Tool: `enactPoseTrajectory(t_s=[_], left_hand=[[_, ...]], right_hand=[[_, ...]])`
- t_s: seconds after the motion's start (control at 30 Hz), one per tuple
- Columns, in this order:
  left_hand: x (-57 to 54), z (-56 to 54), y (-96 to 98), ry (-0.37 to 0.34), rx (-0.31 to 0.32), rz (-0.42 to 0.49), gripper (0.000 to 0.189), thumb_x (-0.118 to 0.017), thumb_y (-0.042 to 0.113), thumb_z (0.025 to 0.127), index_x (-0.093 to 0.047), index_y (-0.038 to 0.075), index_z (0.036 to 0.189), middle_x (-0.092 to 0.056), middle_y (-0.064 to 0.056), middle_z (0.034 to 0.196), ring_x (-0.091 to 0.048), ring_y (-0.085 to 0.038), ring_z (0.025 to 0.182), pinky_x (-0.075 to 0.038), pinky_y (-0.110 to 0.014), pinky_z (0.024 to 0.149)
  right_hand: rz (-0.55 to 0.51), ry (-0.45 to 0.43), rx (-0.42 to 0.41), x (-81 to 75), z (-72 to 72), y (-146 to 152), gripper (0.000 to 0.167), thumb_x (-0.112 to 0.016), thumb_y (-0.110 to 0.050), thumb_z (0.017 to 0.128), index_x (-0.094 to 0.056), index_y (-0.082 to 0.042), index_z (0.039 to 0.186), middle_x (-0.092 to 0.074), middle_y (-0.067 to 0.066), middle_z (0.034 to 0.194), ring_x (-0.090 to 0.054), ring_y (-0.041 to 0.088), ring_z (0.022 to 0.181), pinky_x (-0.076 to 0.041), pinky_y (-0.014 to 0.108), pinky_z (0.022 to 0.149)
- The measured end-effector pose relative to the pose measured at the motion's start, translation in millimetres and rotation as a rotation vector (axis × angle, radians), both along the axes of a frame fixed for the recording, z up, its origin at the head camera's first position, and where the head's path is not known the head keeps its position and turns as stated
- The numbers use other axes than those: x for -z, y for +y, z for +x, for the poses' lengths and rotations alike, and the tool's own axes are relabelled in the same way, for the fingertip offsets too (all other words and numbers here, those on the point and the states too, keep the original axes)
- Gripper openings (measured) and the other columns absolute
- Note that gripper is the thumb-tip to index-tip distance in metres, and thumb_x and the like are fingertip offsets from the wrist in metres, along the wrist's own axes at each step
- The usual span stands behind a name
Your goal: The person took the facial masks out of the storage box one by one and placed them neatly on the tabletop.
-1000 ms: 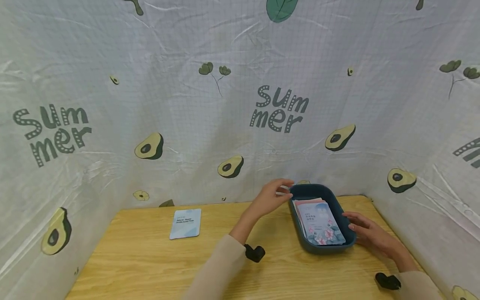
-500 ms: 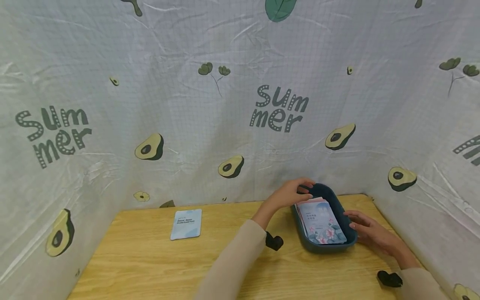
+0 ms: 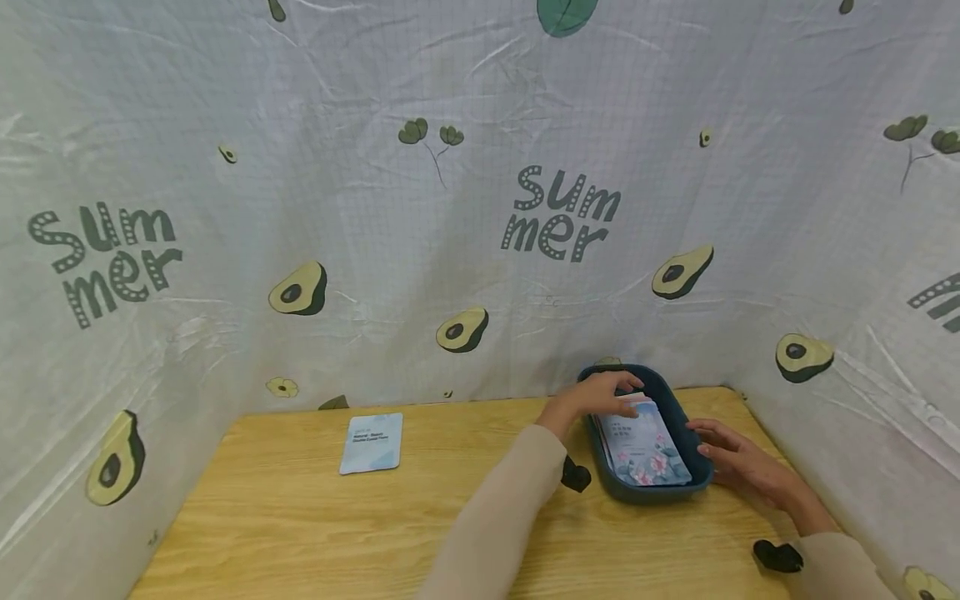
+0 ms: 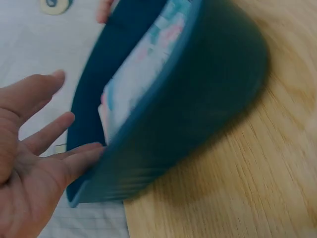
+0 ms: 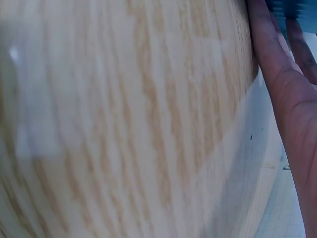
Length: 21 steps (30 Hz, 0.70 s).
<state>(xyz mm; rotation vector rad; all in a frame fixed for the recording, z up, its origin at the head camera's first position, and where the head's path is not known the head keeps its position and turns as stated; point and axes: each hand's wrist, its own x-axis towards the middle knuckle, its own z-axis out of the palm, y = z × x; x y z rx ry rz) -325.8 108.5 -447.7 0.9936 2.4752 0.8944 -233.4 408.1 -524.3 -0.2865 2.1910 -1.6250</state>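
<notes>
A dark blue plastic basket [image 3: 654, 497] stands at the back right of the table. Inside it lies a stack of flat packets [image 3: 647, 457], the top one printed with pink flowers. My left hand [image 3: 600, 394] reaches over the basket's left rim above the far end of the stack. In the left wrist view its fingers are loosely spread, with nothing between them, close to the rim. My right hand [image 3: 746, 468] rests against the basket's outer right side with its fingers extended. In the right wrist view those fingers lie along the blue wall [image 5: 292, 7].
A light blue flat packet [image 3: 372, 443] with printed text lies alone on the left of the wooden table [image 3: 300, 533]. A white sheet [image 3: 360, 217] printed with avocados hangs along the back and both sides, right behind the basket.
My left hand has moved right, from beside the basket's left rim to over its inside. The right hand stays at the basket's right side. The basket has shifted very slightly.
</notes>
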Motion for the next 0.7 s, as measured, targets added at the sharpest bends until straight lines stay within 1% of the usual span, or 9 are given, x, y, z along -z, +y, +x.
enactPoseTrajectory(t_s=[0.07, 0.13, 0.2, 0.3, 0.37, 0.43, 0.57, 0.6, 0.7], left_hand=[[4.3, -0.3, 2.5, 0.002, 0.02, -0.046, 0.058, -0.077, 0.029, 0.093, -0.056, 0.022, 0.146, -0.056, -0.001, 0.146, -0.05, -0.013, 0.135, -0.043, -0.025, 0.106], [7.5, 0.3, 4.8, 0.0, 0.032, -0.083, 0.062, -0.08, 0.03, 0.09, -0.055, 0.024, 0.146, -0.053, 0.001, 0.149, -0.048, -0.012, 0.137, -0.042, -0.025, 0.107], [9.6, 1.1, 7.0, -0.008, 0.034, -0.097, 0.066, -0.083, 0.029, 0.087, -0.055, 0.025, 0.147, -0.052, 0.0, 0.15, -0.047, -0.013, 0.138, -0.042, -0.026, 0.107], [11.7, 2.3, 10.3, -0.015, 0.037, -0.097, 0.071, -0.085, 0.029, 0.084, -0.054, 0.025, 0.148, -0.054, 0.0, 0.149, -0.05, -0.012, 0.136, -0.043, -0.026, 0.107], [13.3, 2.3, 12.0, -0.008, 0.041, -0.095, 0.071, -0.086, 0.029, 0.083, -0.055, 0.025, 0.147, -0.057, 0.001, 0.146, -0.052, -0.01, 0.133, -0.043, -0.025, 0.107], [14.5, 0.9, 12.8, 0.013, 0.038, -0.089, 0.068, -0.087, 0.027, 0.083, -0.057, 0.026, 0.145, -0.061, 0.002, 0.141, -0.055, -0.009, 0.129, -0.044, -0.023, 0.105], [15.7, -2.8, 11.7, 0.066, 0.016, -0.044, 0.055, -0.086, 0.02, 0.084, -0.066, 0.027, 0.135, -0.065, 0.008, 0.134, -0.056, -0.005, 0.12, -0.044, -0.017, 0.099], [15.4, -3.1, 11.4, 0.071, 0.013, -0.022, 0.051, -0.085, 0.017, 0.084, -0.069, 0.026, 0.132, -0.065, 0.008, 0.132, -0.057, -0.004, 0.118, -0.044, -0.016, 0.097], [13.8, -2.0, 7.3, 0.065, -0.001, 0.047, 0.038, -0.083, 0.013, 0.086, -0.076, 0.022, 0.122, -0.068, 0.009, 0.129, -0.059, -0.002, 0.112, -0.045, -0.014, 0.093]], right_hand=[[-0.012, 0.0, -0.012, 0.3, 0.6, 0.7, 0.05, -0.044, -0.022, 0.111, -0.027, -0.007, 0.155, -0.008, 0.034, 0.16, -0.048, 0.019, 0.128, -0.047, 0.058, 0.103], [-0.027, -0.002, -0.017, 1.0, 1.3, 1.2, 0.049, -0.044, -0.021, 0.111, -0.028, -0.008, 0.155, -0.007, 0.033, 0.16, -0.05, 0.015, 0.126, -0.048, 0.055, 0.102], [-0.038, 0.012, -0.038, 2.4, 2.0, 1.9, 0.049, -0.042, -0.02, 0.111, -0.026, -0.006, 0.155, -0.005, 0.035, 0.159, -0.051, 0.011, 0.125, -0.049, 0.054, 0.101], [-0.035, 0.003, -0.022, 4.6, 3.0, 1.9, 0.049, -0.044, -0.021, 0.111, -0.028, -0.008, 0.155, -0.009, 0.031, 0.159, -0.051, 0.007, 0.123, -0.049, 0.053, 0.102], [-0.021, 0.002, -0.011, 6.0, 3.0, 2.0, 0.049, -0.044, -0.021, 0.111, -0.028, -0.008, 0.155, -0.013, 0.028, 0.159, -0.051, 0.004, 0.122, -0.049, 0.053, 0.103], [-0.014, -0.001, 0.008, 6.0, 1.6, 1.0, 0.05, -0.046, -0.022, 0.11, -0.028, -0.008, 0.155, -0.014, 0.024, 0.159, -0.051, 0.001, 0.121, -0.049, 0.05, 0.103], [-0.026, 0.02, -0.007, 1.9, -0.5, -0.7, 0.051, -0.045, -0.021, 0.11, -0.027, -0.004, 0.155, -0.011, 0.026, 0.16, -0.05, -0.004, 0.12, -0.05, 0.042, 0.1], [-0.029, 0.023, -0.011, 0.7, -0.2, -0.7, 0.051, -0.045, -0.021, 0.11, -0.027, -0.004, 0.155, -0.01, 0.028, 0.16, -0.05, -0.004, 0.12, -0.051, 0.041, 0.099], [-0.034, 0.027, -0.031, -1.9, -0.3, -1.4, 0.049, -0.045, -0.02, 0.11, -0.028, -0.004, 0.154, -0.009, 0.031, 0.159, -0.05, -0.002, 0.12, -0.051, 0.045, 0.1]])
